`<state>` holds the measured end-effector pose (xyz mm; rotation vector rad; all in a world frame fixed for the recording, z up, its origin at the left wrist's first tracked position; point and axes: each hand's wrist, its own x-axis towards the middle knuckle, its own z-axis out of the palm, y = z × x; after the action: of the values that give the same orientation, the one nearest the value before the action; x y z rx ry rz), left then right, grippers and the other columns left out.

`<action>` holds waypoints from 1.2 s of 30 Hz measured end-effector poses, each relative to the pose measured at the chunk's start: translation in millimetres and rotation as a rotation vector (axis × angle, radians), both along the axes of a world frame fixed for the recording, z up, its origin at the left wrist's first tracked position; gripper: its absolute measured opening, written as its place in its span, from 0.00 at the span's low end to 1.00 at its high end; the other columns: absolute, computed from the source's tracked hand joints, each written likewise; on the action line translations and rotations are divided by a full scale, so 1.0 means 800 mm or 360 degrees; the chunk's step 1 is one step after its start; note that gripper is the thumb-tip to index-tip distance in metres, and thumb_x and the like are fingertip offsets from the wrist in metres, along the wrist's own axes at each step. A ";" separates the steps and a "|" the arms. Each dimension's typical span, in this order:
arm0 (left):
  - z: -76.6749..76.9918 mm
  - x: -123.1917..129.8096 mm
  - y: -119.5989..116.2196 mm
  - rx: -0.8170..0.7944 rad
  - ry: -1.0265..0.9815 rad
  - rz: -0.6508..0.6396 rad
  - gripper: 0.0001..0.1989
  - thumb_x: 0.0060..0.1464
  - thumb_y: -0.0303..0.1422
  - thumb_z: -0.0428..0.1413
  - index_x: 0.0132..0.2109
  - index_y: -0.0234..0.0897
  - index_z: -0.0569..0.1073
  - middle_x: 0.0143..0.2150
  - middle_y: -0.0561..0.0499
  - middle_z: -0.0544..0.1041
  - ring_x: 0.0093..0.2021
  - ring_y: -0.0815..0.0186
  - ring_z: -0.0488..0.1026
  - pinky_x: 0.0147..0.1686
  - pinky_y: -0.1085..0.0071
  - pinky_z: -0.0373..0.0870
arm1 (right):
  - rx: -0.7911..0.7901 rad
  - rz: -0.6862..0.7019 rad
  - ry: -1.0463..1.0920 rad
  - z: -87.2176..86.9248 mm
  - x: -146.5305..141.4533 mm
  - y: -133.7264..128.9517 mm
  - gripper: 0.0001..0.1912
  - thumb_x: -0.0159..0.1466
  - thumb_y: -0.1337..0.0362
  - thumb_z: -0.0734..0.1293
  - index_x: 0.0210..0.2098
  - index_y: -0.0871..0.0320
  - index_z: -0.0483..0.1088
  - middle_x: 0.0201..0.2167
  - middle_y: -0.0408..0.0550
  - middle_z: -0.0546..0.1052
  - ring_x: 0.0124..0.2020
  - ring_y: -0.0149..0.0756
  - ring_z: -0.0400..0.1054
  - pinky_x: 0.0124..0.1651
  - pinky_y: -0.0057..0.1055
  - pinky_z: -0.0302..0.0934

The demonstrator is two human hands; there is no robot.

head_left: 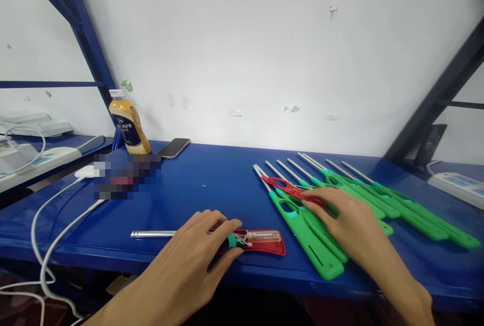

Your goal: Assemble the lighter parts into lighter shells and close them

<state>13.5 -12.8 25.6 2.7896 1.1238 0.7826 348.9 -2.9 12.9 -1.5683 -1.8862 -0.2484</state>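
My left hand (192, 260) is closed around an opened red stick lighter (278, 245) near the table's front edge. Its long metal tube (153, 234) points left, and a clear fuel tank (264, 236) and thin white wires show inside the red shell. Thumb and index finger press at its teal part (232, 240). My right hand (340, 220) pinches a red lighter shell half (291, 189), its looped end pointing up and left. That hand is over several green stick lighters (313, 240), partly hiding them. Their metal tubes point away to the upper left.
At the back left stand a yellow drink bottle (130, 124) and a phone (174, 148) lying flat. White cables (56, 200) run over the blue table's (212, 175) left edge to a blurred object. A white wall and blue posts (81, 28) bound the table.
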 end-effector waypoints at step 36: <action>0.035 -0.053 -0.004 0.0692 0.0076 -0.0129 0.30 0.68 0.14 0.45 0.72 0.36 0.64 0.58 0.45 0.76 0.60 0.62 0.72 0.64 0.67 0.66 | 0.0119 0.0424 0.0404 0.043 -0.080 -0.064 0.10 0.75 0.58 0.67 0.42 0.48 0.82 0.40 0.42 0.87 0.37 0.36 0.83 0.39 0.23 0.75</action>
<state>-28.9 -15.7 53.6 3.1928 0.9321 1.0703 284.8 -54.0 47.6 -1.2194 -1.8362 -0.0012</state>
